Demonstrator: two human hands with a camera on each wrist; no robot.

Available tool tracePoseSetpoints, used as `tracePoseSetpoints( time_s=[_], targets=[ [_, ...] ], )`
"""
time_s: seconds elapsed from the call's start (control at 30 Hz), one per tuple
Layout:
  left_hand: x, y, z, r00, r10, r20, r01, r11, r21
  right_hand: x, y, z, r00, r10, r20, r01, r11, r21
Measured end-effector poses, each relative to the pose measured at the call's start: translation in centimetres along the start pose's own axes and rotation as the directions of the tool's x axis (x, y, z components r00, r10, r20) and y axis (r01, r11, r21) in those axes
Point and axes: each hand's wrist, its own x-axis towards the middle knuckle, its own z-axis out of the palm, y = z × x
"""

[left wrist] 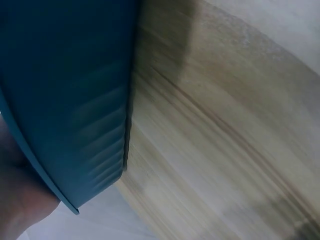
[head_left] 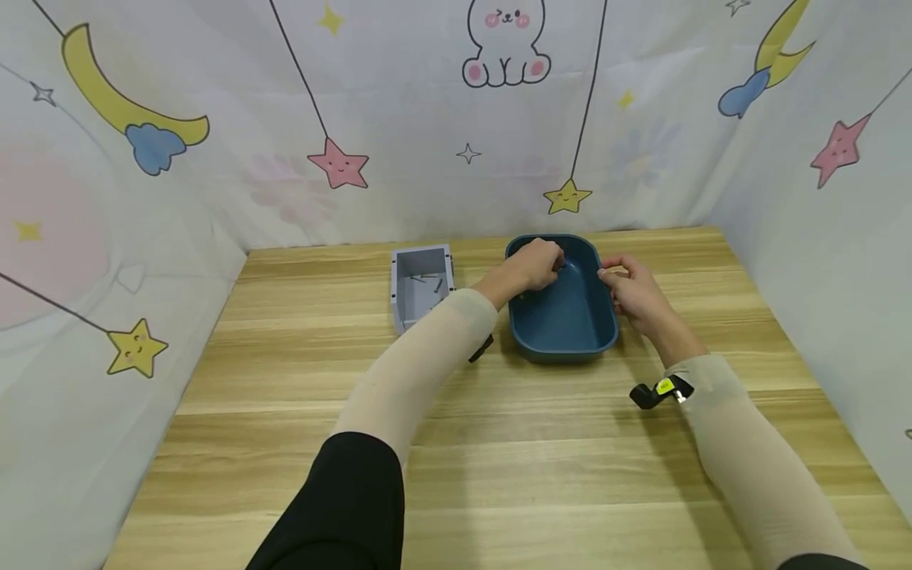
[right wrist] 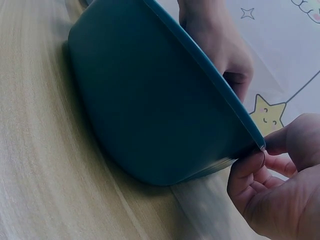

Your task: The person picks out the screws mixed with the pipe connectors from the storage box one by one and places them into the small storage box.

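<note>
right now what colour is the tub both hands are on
Dark teal blue tub, clearest in the head view.

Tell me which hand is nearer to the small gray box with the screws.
Left. The left hand reaches into the blue tub, on the side next to the gray box. The right hand grips the tub's far rim, away from the box.

A grey box (head_left: 420, 285) holding dark screws (head_left: 433, 284) stands on the wooden table (head_left: 541, 451).

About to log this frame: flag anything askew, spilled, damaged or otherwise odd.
Nothing stands out. The blue tub sits flat on the wooden table, with the right hand pinching its rim and the left hand reaching inside. The grey box stands upright, with small dark parts inside.
</note>
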Motion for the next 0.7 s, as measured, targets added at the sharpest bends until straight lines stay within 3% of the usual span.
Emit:
tracePoseSetpoints(
  time_s=[0.23, 0.7],
  targets=[
    [-0.1, 0.5, 0.1, 1.000, -0.013, -0.001, 0.013, 0.999, 0.041, -0.9, -1.3, 0.4, 0.999, 0.030, 0.015, -0.030, 0.999, 0.012],
    [0.2, 0.8, 1.5, 0.995, -0.053, -0.082, 0.064, 0.987, 0.149, 0.0, 0.2, 0.1, 0.999, -0.041, -0.005, 0.041, 0.999, -0.023]
  ],
)
